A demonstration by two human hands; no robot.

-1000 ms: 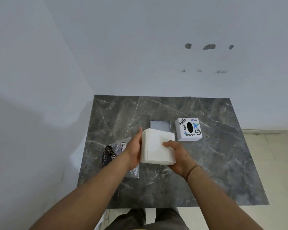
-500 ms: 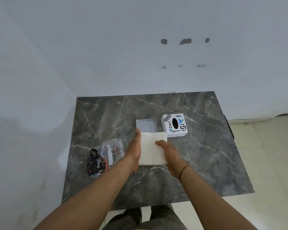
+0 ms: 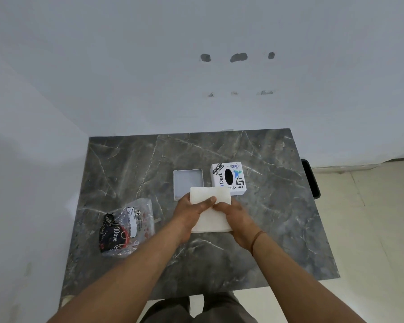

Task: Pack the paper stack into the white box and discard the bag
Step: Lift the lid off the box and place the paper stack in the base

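The white paper stack (image 3: 209,214) is held in both hands just above the grey marble table (image 3: 278,217), its far edge overlapping the near rim of the open white box (image 3: 187,181). My left hand (image 3: 191,209) grips the stack's left side with the thumb across the top. My right hand (image 3: 237,215) holds its right side, fingers on top. The box stands open with nothing visible inside. The crumpled clear plastic bag (image 3: 126,227) with dark printing lies to the left of my left forearm.
A white lid with stickers and a black oval hole (image 3: 229,178) sits right of the open box. A dark object (image 3: 310,178) hangs off the table's right edge. White walls border the table at the back and left; tiled floor lies to the right.
The stack has come down lower and flatter over the table. My left thumb and right fingers have moved onto its top. The camera view shifted.
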